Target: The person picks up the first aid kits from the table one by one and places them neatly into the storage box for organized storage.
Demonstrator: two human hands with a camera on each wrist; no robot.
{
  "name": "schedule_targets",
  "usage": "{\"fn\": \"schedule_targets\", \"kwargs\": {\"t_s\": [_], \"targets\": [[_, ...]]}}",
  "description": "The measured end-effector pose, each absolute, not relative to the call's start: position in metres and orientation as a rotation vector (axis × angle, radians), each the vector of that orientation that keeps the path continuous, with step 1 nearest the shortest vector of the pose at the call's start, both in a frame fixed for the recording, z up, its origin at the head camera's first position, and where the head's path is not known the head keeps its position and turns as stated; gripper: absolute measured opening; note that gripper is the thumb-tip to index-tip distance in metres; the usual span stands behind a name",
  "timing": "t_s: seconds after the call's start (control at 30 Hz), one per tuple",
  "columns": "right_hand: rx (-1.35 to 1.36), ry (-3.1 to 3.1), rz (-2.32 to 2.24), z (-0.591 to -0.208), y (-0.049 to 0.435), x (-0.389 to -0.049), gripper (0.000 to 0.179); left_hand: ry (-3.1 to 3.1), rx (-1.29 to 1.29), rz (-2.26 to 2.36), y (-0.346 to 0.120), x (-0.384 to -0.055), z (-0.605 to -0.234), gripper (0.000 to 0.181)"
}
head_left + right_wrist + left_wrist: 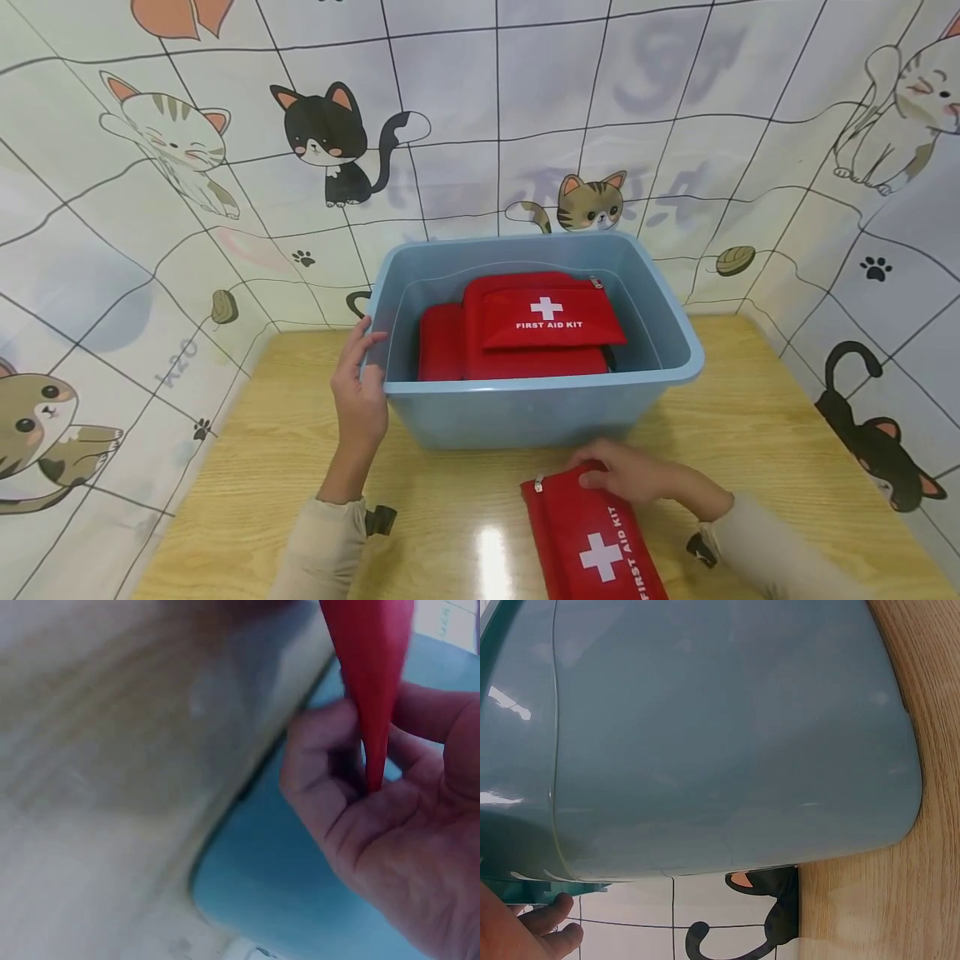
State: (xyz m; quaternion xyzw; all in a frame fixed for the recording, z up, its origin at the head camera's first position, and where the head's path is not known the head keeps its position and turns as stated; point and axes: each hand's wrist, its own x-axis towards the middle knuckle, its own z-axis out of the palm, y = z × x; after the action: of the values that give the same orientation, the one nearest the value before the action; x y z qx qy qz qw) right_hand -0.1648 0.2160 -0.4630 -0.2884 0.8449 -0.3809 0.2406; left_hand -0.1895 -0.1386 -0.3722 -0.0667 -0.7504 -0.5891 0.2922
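A blue plastic tub [525, 417] stands on the table, with several red first aid kit pouches [442, 342] inside. The topmost one [555, 314] shows a white cross and lettering. My left hand [362, 392] grips the tub's left rim near its front corner; in the left wrist view its fingers [559, 922] show beside the rim. In front of the tub, my right hand [630, 477] pinches the upper end of another red first aid kit pouch [577, 533]. The right wrist view has thumb and fingers on both sides of that pouch [371, 682], seen edge-on.
The wooden table [292, 425] extends to both sides of the tub. Close behind and at the sides rise walls [457, 100] covered in a cat-print sheet. Dark straps [380, 520] sit at the sleeves.
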Motion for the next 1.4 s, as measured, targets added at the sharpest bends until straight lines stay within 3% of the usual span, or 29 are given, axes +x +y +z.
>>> {"fn": "schedule_targets", "kwargs": {"t_s": [0.23,0.53,1.23,1.4], "targets": [[-0.954,2.12,-1.083,-0.439,0.22,-0.17,0.015,-2.012,-0.167,-1.567,-0.14,-0.189,-0.372,0.042],[-1.103,1.975,-1.198,-0.404,0.222,-0.173,0.02,-2.021,-0.167,-1.567,-0.139,-0.188,-0.371,0.041],[-1.034,2.109,-1.299,-0.283,0.228,-0.185,0.028,-2.01,-0.173,-1.579,-0.14,-0.188,-0.372,0.041],[-0.894,2.206,-1.344,-0.261,0.23,-0.193,0.028,-2.003,-0.184,-1.57,-0.14,-0.189,-0.373,0.041]]}}
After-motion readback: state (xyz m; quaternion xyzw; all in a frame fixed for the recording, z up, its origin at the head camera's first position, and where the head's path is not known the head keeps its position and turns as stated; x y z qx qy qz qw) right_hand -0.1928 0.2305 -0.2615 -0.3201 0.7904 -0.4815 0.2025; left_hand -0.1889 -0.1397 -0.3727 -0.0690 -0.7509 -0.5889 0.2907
